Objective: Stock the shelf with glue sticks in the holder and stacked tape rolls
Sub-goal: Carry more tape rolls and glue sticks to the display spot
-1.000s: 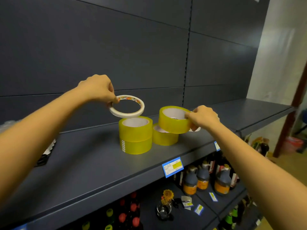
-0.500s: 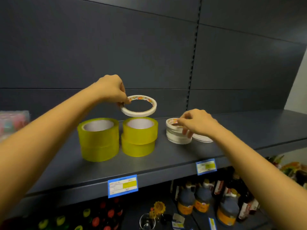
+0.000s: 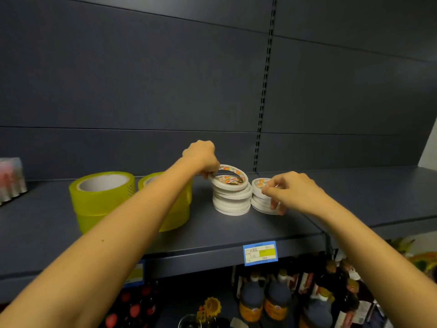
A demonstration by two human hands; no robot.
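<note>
- White tape with paper sides is the thing being handled: a thin white roll, flat and ring-shaped, with orange and red print on its upper face and an open centre.
- The left hand pinches this roll at its left rim, fingers curled around the edge. The roll is tilted, left side raised, right side down on top of the white stack.
- The white stack is a pile of the same thin rolls, a little uneven at the sides, standing on the shelf near the middle of the view.
- Just beside it on the right stands the second white stack, slightly lower, with the same print on its top roll.
- The right hand grips this second stack, with the thumb at the top rim and the fingers curled down the front side towards the base.
- To the left stands a yellow stack of two wide, glossy translucent rolls with pale cardboard cores.
- A second yellow stack stands between it and the white rolls, mostly hidden by the left forearm.
- The shelf and its back panel are dark grey metal, with a blue and yellow price label on the front edge.
- At the far left edge of the shelf is a blurred pack of pale, pinkish upright tubes; I cannot tell what they are.
- Below the shelf stand dark bottles with orange labels.
</note>
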